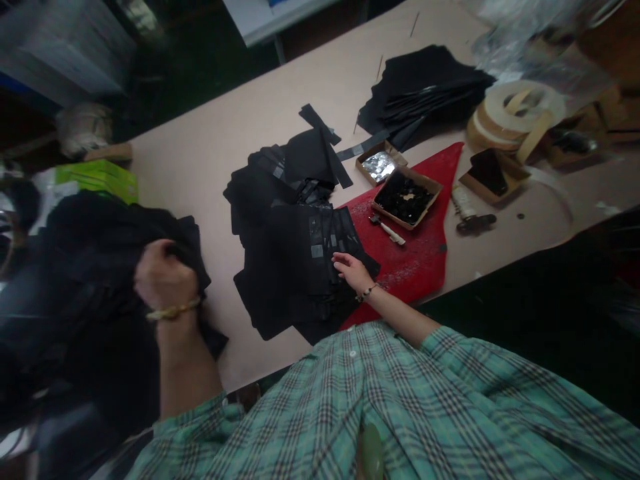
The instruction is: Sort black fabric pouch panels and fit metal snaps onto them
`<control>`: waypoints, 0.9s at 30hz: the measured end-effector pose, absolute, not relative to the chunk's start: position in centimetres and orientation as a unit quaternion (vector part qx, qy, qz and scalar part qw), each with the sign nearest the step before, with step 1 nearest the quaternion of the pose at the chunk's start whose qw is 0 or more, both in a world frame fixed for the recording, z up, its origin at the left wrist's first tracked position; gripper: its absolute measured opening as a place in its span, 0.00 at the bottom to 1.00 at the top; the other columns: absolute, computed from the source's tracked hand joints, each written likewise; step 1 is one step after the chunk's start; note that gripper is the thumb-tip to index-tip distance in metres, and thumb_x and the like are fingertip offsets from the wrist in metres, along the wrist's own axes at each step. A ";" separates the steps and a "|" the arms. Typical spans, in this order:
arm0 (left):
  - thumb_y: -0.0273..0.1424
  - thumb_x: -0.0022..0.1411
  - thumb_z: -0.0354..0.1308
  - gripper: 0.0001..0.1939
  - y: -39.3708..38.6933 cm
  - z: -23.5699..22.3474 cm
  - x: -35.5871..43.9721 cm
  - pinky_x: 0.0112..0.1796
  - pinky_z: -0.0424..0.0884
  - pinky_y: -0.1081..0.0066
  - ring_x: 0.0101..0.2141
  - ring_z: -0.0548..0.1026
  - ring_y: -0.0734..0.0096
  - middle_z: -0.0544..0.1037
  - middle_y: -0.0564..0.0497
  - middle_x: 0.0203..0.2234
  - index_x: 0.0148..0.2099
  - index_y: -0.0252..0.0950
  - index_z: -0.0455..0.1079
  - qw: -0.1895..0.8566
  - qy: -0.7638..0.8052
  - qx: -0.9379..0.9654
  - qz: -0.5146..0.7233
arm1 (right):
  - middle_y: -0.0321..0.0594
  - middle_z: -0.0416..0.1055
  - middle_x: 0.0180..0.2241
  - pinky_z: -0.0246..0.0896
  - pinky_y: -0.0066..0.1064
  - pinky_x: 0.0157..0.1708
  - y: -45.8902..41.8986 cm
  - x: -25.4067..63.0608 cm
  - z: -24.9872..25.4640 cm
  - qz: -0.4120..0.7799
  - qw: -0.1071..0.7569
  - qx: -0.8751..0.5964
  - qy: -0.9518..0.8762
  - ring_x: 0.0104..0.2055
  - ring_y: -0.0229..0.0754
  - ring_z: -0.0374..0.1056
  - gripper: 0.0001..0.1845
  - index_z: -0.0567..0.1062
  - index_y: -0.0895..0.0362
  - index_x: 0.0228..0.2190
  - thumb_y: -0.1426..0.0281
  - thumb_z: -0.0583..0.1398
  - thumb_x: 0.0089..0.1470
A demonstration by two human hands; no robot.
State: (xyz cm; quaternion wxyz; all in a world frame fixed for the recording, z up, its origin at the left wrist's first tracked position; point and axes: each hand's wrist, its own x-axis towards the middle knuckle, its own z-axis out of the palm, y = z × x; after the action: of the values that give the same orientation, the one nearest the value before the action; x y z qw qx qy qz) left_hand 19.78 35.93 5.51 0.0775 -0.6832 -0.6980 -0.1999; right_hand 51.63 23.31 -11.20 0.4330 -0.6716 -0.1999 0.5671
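On the left, my left hand [167, 277] is at a big heap of black fabric pieces [100, 247]. Motion smears its curled fingers, so I cannot tell whether they grip a piece. My right hand [351, 268] is open, its fingers loosely bent and apart, over the right edge of a spread stack of flat black fabric panels [280, 247]. Those panels carry black straps and small grey patches along that edge. Several loose black strips [320, 123] lie across the far end of this stack.
A red sheet [420, 267] lies right of the panels, bearing a carton of small black parts [407, 199] and a white-handled tool [390, 231]. Beyond are a box of silvery pieces [379, 165], another black stack [425, 87] and tape rolls [520, 113]. A green box [97, 179] stands left.
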 end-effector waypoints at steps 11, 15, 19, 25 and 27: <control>0.49 0.57 0.61 0.25 29.7 -9.4 37.1 0.44 0.72 0.65 0.48 0.73 0.58 0.72 0.43 0.48 0.51 0.39 0.73 -0.237 -0.626 -0.743 0.005 | 0.44 0.75 0.45 0.66 0.31 0.38 26.4 50.0 -10.5 0.602 0.355 -0.709 -0.099 0.43 0.42 0.71 0.20 0.73 0.56 0.50 0.71 0.59 0.54; 0.51 0.55 0.61 0.28 29.5 -8.8 37.1 0.44 0.72 0.65 0.50 0.71 0.57 0.70 0.43 0.49 0.53 0.41 0.71 -0.229 -0.624 -0.747 0.023 | 0.42 0.76 0.42 0.66 0.32 0.42 26.5 49.1 -11.4 0.574 0.380 -0.715 -0.123 0.41 0.39 0.71 0.19 0.76 0.56 0.47 0.71 0.59 0.52; 0.44 0.59 0.58 0.23 29.6 -8.5 37.7 0.43 0.72 0.65 0.50 0.71 0.57 0.70 0.42 0.50 0.54 0.41 0.71 -0.228 -0.631 -0.741 0.039 | 0.41 0.76 0.41 0.66 0.32 0.44 26.3 48.3 -12.2 0.568 0.389 -0.711 -0.145 0.41 0.39 0.70 0.18 0.77 0.56 0.44 0.72 0.60 0.50; 0.35 0.60 0.56 0.16 30.5 -8.6 36.7 0.41 0.71 0.68 0.44 0.75 0.61 0.75 0.43 0.47 0.49 0.41 0.76 -0.273 -0.644 -0.715 0.013 | 0.41 0.77 0.42 0.66 0.35 0.47 25.7 48.5 -12.5 0.577 0.393 -0.698 -0.161 0.44 0.41 0.71 0.15 0.79 0.56 0.41 0.69 0.60 0.50; 0.34 0.60 0.56 0.14 31.0 -8.7 36.0 0.41 0.70 0.71 0.40 0.76 0.64 0.78 0.44 0.42 0.46 0.39 0.77 -0.310 -0.648 -0.695 -0.001 | 0.41 0.77 0.41 0.66 0.36 0.48 25.5 48.7 -12.6 0.580 0.391 -0.696 -0.161 0.45 0.42 0.71 0.16 0.79 0.56 0.42 0.69 0.60 0.51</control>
State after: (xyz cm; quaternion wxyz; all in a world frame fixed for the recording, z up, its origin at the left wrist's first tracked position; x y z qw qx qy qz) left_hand 35.97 31.01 -8.71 -0.3100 -0.6953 -0.6484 -0.0008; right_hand 48.66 25.52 -12.62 0.3913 -0.6961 -0.1609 0.5800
